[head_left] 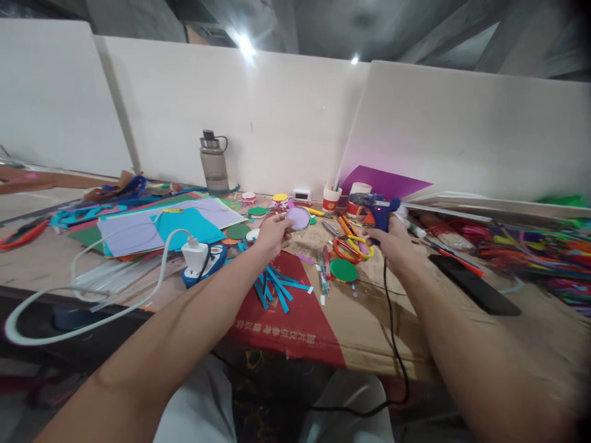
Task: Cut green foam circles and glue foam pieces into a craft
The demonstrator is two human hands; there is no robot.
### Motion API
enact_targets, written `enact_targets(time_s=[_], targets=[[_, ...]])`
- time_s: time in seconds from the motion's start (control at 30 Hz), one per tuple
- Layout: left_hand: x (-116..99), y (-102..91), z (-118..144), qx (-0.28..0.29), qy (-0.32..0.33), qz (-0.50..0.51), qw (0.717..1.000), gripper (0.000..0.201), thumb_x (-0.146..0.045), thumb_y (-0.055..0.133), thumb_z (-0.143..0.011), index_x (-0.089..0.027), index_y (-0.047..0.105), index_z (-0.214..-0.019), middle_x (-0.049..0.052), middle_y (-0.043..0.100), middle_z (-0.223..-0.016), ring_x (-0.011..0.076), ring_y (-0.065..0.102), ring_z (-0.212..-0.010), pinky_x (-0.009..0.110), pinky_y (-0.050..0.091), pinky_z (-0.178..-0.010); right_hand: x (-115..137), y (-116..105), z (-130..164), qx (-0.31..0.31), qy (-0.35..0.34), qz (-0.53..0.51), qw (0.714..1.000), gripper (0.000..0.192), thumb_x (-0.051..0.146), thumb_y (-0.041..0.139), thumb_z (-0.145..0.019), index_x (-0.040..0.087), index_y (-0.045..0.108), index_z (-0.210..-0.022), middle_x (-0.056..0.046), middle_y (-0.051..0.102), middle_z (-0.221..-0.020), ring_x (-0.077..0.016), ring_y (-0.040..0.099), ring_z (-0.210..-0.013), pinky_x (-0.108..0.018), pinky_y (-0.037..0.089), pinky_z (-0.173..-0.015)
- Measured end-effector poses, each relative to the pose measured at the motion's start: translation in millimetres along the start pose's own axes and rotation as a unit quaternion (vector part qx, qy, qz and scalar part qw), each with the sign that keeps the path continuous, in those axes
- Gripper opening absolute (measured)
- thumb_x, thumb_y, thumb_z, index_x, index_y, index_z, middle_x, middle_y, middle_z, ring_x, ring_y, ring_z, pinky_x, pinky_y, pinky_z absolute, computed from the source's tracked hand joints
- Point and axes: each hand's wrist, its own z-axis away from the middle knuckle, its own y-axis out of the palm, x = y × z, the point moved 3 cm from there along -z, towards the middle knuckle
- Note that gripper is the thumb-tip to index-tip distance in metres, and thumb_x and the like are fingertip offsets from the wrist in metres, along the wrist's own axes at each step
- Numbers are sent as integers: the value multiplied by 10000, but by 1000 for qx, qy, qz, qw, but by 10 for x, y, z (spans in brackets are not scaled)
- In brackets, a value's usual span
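My left hand [273, 234] holds up a pale lilac paper circle [298, 218] by its edge, above the table. My right hand [391, 237] grips a blue glue gun [382, 213] with a small red light on it; its black cord [390, 320] trails down off the table's front edge. Between the two hands lie red and yellow-handled scissors [351, 248] and a green paper circle [343, 270]. Blue paper strips [276, 287] are scattered under my left wrist on a red-printed cardboard sheet [300, 320].
Coloured paper sheets [161, 226] are stacked at left beside a white plug and cable [194, 253]. A grey water bottle [214, 163] stands at the back wall. Small cups [331, 198] and a purple sheet [388, 182] sit behind. A black phone [473, 284] and pipe cleaners [545, 252] are at right.
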Motion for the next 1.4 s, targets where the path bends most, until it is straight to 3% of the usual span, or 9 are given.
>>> enact_targets(time_s=[0.1,0.17,0.27,0.47,0.8,1.4], targets=[[-14,-17,4,-18,0,-6,1000,143,-128,656,-591,-156,604,-721,2,631,-641,76,537,-516,167,344,-428,254,207,214,69,-13,-48,996,464,339,595,-738,202,511,-1173,-57,670,-1024,-200,635,-841,-332,543,-750],[-12,-17,9,-27,-2,-10,1000,136,-129,655,-591,-160,598,-711,3,633,-638,86,547,-528,177,358,-440,382,288,325,78,-59,-23,995,456,343,572,-781,194,514,-1208,-82,658,-1100,-224,619,-978,-375,507,-892],[-1,7,20,-22,-4,-9,1000,124,-126,654,-588,-162,586,-684,1,626,-620,86,534,-519,181,345,-436,467,361,410,76,-122,42,989,437,336,518,-832,197,524,-1246,-116,643,-1170,-254,592,-1069,-431,446,-984],[-1,47,42,-15,5,-13,1000,111,-120,646,-598,-152,599,-694,6,634,-620,78,519,-502,180,327,-422,439,417,426,107,-134,89,981,516,303,503,-846,176,472,-1345,-137,630,-1220,-280,585,-1101,-454,436,-979],[-19,49,43,-24,5,-11,1000,113,-117,653,-594,-152,603,-689,19,651,-626,82,524,-497,185,311,-422,424,453,454,121,-167,116,972,483,267,485,-868,161,462,-1338,-137,612,-1247,-276,566,-1152,-441,418,-1018],[-22,34,23,-35,7,-28,999,82,-111,647,-646,-155,587,-680,-11,561,-541,80,475,-471,197,327,-440,466,453,497,122,-137,142,973,497,248,485,-854,153,465,-1341,-138,653,-1159,-280,614,-1047,-414,462,-935]])
